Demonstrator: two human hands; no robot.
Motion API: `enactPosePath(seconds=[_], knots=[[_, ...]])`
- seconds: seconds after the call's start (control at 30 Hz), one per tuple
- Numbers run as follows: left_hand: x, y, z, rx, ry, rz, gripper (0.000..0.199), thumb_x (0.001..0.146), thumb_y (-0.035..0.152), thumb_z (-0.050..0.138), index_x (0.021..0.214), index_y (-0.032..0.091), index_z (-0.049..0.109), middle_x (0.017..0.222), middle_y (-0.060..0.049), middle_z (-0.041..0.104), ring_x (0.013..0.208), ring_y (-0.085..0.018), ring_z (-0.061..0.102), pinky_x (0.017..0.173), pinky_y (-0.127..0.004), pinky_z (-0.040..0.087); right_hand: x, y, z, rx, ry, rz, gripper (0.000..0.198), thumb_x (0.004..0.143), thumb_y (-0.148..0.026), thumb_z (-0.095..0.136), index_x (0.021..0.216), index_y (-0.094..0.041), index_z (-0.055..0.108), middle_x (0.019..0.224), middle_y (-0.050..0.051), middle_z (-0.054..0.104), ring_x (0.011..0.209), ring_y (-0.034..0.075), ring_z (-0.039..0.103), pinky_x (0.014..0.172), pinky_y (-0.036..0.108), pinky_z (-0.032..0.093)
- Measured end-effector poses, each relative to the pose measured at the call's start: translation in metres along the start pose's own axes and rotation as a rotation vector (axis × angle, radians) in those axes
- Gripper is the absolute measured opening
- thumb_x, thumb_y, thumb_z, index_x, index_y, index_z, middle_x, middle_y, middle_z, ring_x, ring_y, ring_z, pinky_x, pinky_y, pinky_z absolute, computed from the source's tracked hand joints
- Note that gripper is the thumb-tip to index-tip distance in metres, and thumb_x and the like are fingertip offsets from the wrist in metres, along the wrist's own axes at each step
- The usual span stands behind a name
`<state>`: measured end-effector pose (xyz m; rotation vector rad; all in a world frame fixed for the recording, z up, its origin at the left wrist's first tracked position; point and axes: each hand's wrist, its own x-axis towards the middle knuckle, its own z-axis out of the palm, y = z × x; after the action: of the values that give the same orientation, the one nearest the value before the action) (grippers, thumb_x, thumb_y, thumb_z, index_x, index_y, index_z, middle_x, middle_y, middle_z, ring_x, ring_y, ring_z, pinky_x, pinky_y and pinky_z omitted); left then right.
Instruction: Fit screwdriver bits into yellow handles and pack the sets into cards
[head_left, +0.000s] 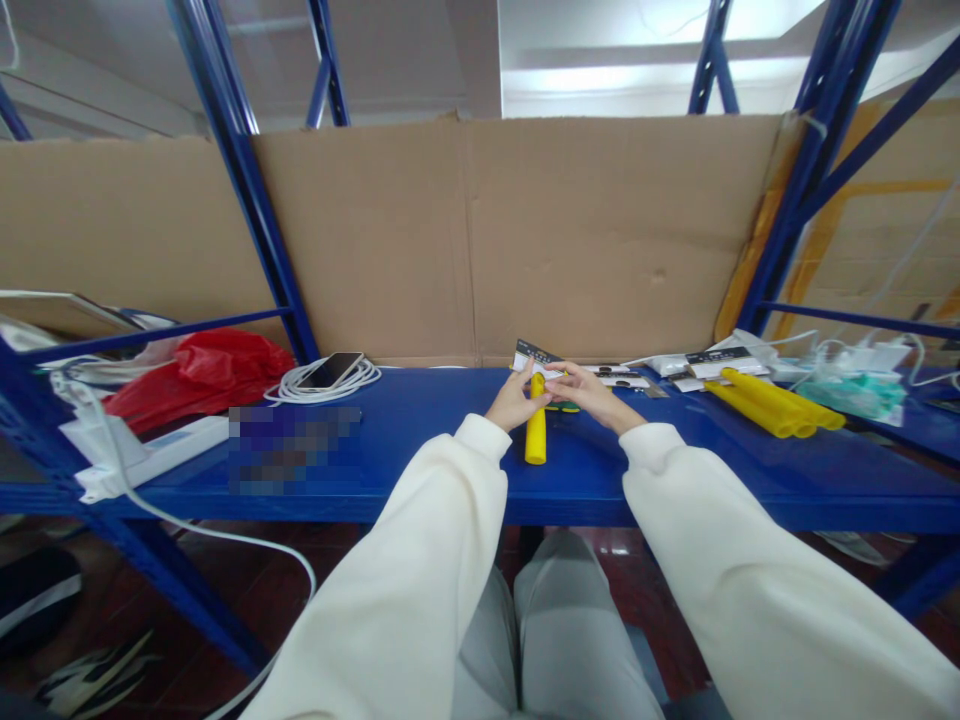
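Note:
My left hand [513, 400] is closed around the upper part of a yellow tube [535, 440], which stands nearly upright in front of me at the blue tabletop. My right hand [589, 393] reaches in from the other side, its fingertips pinched together near the top of the tube at a small whitish piece I cannot make out. Behind my fingers a black-and-white printed card [531, 352] sticks up, partly hidden. Under my right hand lies something with yellow-green and black parts [564, 407], perhaps scissor handles.
Several yellow tubes [780, 405] lie at the right, beside black-and-white packages [724, 362] and a pale green bag [862, 395]. At left are a phone [334, 370] on a coiled white cable [367, 373], a red plastic bag [217, 375] and a white power strip [184, 445]. Cardboard [600, 240] backs the table.

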<state>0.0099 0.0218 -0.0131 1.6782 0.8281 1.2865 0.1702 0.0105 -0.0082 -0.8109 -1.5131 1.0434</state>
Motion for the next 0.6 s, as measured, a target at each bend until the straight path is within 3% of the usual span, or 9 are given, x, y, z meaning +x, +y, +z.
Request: enactPosePath(seconds=[0.2, 0.37, 0.6], knots=[[-0.004, 0.004, -0.003, 0.088, -0.094, 0.133, 0.093, 0.055, 0.015, 0.085, 0.141, 0.017, 0.05, 0.149, -0.016, 0.042, 0.143, -0.032, 0.029, 0.118, -0.039, 0.019, -0.004, -0.004, 0.013, -0.039, 0.056, -0.007, 0.042, 0.055, -0.02, 0.081, 0.091, -0.024, 0.061, 0.078, -0.005, 0.065, 0.068, 0.011, 0.064, 0.061, 0.023, 0.053], [-0.006, 0.005, -0.003, 0.173, -0.129, 0.227, 0.096, 0.056, 0.019, 0.085, 0.144, 0.018, 0.046, 0.15, -0.016, 0.041, 0.143, -0.031, 0.03, 0.119, -0.039, 0.018, 0.001, -0.008, 0.027, -0.173, 0.131, -0.04, 0.021, 0.06, -0.013, 0.068, 0.076, -0.022, 0.058, 0.077, -0.004, 0.062, 0.068, 0.011, 0.06, 0.06, 0.022, 0.05], [0.001, -0.008, -0.004, 0.234, -0.166, 0.335, 0.107, 0.06, 0.034, 0.086, 0.151, 0.017, 0.032, 0.157, -0.018, 0.028, 0.147, -0.031, 0.022, 0.12, -0.043, 0.014, 0.013, -0.013, 0.027, -0.389, 0.211, -0.101, 0.032, 0.063, -0.008, 0.058, 0.091, -0.018, 0.068, 0.084, -0.001, 0.067, 0.068, 0.012, 0.059, 0.074, 0.03, 0.052]])
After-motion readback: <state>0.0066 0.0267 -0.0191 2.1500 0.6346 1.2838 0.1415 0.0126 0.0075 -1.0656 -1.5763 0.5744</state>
